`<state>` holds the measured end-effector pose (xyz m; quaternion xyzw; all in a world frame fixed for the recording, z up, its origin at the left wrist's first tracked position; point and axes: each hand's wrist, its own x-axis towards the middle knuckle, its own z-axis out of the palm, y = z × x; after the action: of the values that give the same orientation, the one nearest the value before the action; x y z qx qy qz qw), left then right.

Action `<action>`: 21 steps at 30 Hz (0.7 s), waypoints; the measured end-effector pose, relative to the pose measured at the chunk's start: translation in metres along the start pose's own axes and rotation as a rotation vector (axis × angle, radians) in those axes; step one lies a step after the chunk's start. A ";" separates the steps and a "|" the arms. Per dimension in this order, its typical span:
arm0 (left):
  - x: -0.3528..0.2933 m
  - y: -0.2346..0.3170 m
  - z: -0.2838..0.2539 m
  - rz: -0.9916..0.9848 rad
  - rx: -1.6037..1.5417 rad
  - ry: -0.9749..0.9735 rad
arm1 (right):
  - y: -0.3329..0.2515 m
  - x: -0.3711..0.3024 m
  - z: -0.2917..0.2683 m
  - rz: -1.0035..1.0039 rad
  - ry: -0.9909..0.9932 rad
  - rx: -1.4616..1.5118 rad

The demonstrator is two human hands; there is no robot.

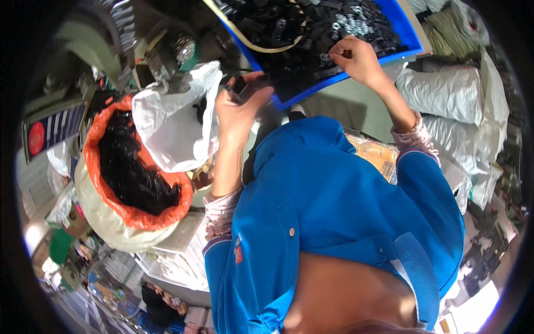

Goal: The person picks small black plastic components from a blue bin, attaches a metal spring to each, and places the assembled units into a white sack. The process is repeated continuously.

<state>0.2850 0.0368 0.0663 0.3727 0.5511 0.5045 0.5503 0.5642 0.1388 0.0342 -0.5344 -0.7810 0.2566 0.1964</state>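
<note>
1. Nearest to us is the front of our blue work jacket (328,206), which fills the lower middle of the view, with patterned cuffs showing at both wrists.
2. Our left hand (238,108) is raised just left of the blue tray (409,33), its fingers curled shut around a small black part (240,86) that sticks out above the thumb.
3. Our right hand (356,58) reaches over the near edge of the tray, fingertips pinched together on one of the small black pieces (328,57) in the heap; we cannot tell whether the piece is lifted clear or still lying among the others.
4. The tray is tilted toward us and is full of small black plastic parts (289,28), with some pale silvery ones mixed in near the top; a cream-coloured band (261,47) curves across the heap.
5. To our left stands an orange-lined sack (139,214), open at the top and full of more black parts, well apart from the tray.
6. A white plastic bag (172,122) lies crumpled against the sack's upper rim, just beside our left hand.
7. To our right, pale filled sacks (445,92) are stacked next to the tray.
</note>
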 end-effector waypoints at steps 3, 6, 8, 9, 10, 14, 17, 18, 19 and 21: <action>-0.001 -0.009 -0.008 0.108 0.239 0.077 | -0.052 0.012 -0.011 0.068 -0.403 0.712; -0.006 -0.010 -0.013 0.248 0.361 0.105 | -0.099 0.023 0.000 -0.007 -0.571 0.794; -0.010 -0.007 -0.015 0.302 0.412 0.128 | -0.109 0.037 0.011 -0.062 -0.622 0.700; -0.014 -0.004 -0.016 0.310 0.430 0.138 | -0.113 0.042 0.014 -0.078 -0.654 0.649; -0.018 -0.003 -0.017 0.317 0.448 0.153 | -0.117 0.048 0.018 -0.096 -0.689 0.597; -0.028 -0.006 -0.024 0.344 0.508 0.235 | -0.129 0.061 0.037 -0.277 -0.722 0.463; -0.036 -0.006 -0.027 0.383 0.626 0.297 | -0.149 0.064 0.043 -0.488 -0.640 0.229; -0.038 -0.007 -0.027 0.402 0.651 0.317 | -0.157 0.065 0.046 -0.554 -0.610 0.170; -0.042 -0.006 -0.026 0.354 0.604 0.390 | -0.166 0.066 0.046 -0.489 -0.625 0.173; -0.047 -0.019 -0.030 0.329 0.434 0.454 | -0.168 0.072 0.058 -0.450 -0.726 0.360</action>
<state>0.2636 -0.0174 0.0559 0.4432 0.6863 0.5274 0.2331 0.3817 0.1453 0.0936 -0.1846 -0.8389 0.5096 0.0508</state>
